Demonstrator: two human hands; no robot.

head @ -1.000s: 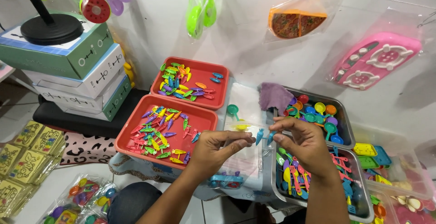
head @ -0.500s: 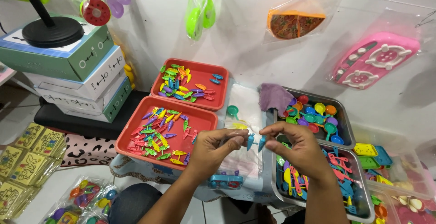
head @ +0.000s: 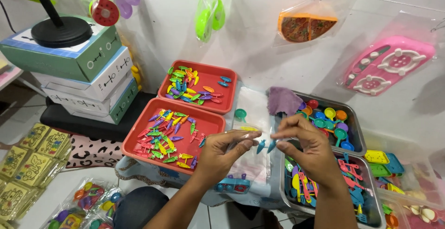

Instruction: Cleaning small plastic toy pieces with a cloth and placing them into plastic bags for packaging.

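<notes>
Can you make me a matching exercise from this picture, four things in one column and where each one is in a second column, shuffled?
Things:
1. blue pieces
2. clear bag
3. purple cloth
4. black stand base

Places:
A. on top of the stacked boxes
B. at the corner of the far metal tray
C. pinched in the right hand
D. held by the left hand

Pairs: 1-C, 2-D, 3-B, 4-A

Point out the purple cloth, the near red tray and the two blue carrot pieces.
purple cloth (head: 282, 101), head view, its middle.
near red tray (head: 211, 122), head view, bare floor.
blue carrot pieces (head: 261, 146), head view, left piece's body.
</notes>
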